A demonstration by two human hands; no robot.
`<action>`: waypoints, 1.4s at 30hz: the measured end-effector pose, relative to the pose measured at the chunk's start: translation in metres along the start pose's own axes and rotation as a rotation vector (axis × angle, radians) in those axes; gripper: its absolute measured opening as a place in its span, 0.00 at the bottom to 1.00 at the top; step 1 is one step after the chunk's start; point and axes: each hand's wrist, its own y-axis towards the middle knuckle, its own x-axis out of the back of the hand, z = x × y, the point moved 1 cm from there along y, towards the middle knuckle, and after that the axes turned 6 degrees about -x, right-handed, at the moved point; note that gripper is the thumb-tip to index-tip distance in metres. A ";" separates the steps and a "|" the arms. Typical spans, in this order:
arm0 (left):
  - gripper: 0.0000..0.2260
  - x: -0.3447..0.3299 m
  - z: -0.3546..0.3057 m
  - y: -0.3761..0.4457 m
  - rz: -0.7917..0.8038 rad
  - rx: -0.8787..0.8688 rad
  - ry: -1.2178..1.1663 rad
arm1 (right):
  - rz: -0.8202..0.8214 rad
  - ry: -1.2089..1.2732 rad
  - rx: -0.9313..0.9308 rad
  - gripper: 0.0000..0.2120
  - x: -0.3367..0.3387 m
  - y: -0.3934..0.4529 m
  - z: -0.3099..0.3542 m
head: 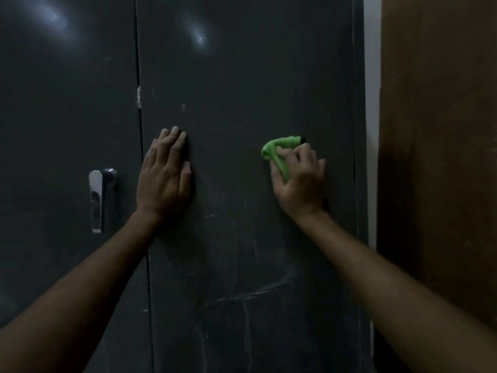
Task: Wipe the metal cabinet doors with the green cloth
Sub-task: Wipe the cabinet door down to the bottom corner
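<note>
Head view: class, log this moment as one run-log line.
left hand flat on right door | right hand grips green cloth against it | smears low

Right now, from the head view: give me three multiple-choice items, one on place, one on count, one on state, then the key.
1. Where is the chrome lever handle?
A. on the left dark grey metal cabinet door
B. on the right dark grey metal cabinet door
C. on the brown panel

2. How many handles show?
A. none
B. one
C. two

3. How is the left hand?
A. fist
B. gripping the handle
C. flat on the right door

Key: 1 A, it sits left of the seam. 2 B, only one appears. 3 C, straight fingers rest on the door while the right hand bunches the crumpled bright green cloth.
</note>
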 end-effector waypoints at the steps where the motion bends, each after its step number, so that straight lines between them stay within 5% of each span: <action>1: 0.25 0.001 0.000 -0.002 0.008 0.003 -0.006 | 0.008 0.019 0.017 0.14 -0.006 -0.014 0.016; 5: 0.25 0.003 0.003 -0.009 0.036 0.003 -0.008 | 0.263 0.051 0.669 0.14 -0.002 -0.083 0.021; 7: 0.25 0.004 0.004 -0.012 0.036 0.002 -0.013 | 0.335 0.012 0.847 0.13 0.009 -0.077 0.000; 9: 0.25 0.004 0.004 -0.016 0.048 0.000 -0.022 | 0.284 -0.039 0.785 0.13 0.015 -0.048 -0.018; 15: 0.24 0.006 0.005 -0.020 0.057 -0.003 -0.052 | 0.043 0.043 0.045 0.14 -0.006 0.001 0.038; 16: 0.24 0.007 0.005 -0.022 0.056 -0.002 -0.064 | 0.061 0.074 0.085 0.15 -0.012 -0.016 0.055; 20: 0.21 0.009 0.010 -0.028 0.032 -0.025 -0.092 | 0.313 0.061 0.722 0.15 -0.014 -0.086 0.066; 22: 0.17 0.010 0.010 -0.028 0.021 -0.024 -0.118 | 0.352 0.024 0.823 0.14 -0.006 -0.077 0.046; 24: 0.13 0.010 0.008 -0.031 0.003 -0.018 -0.137 | 0.276 0.003 0.718 0.14 -0.005 -0.045 0.035; 29: 0.12 0.012 0.008 -0.034 -0.021 0.017 -0.221 | 0.046 0.074 0.046 0.14 -0.026 0.014 0.080; 31: 0.14 0.013 0.009 -0.035 -0.028 0.024 -0.248 | 0.080 0.116 0.128 0.16 -0.034 -0.006 0.102; 34: 0.17 0.015 0.012 -0.035 -0.018 0.018 -0.302 | 0.341 0.074 0.725 0.16 -0.025 -0.047 0.091; 37: 0.19 0.015 0.014 -0.036 0.001 -0.006 -0.301 | 0.451 -0.028 1.007 0.14 -0.012 -0.021 0.069; 42: 0.24 0.013 0.015 -0.036 0.000 0.009 -0.308 | 0.228 0.004 0.478 0.15 -0.029 0.062 0.102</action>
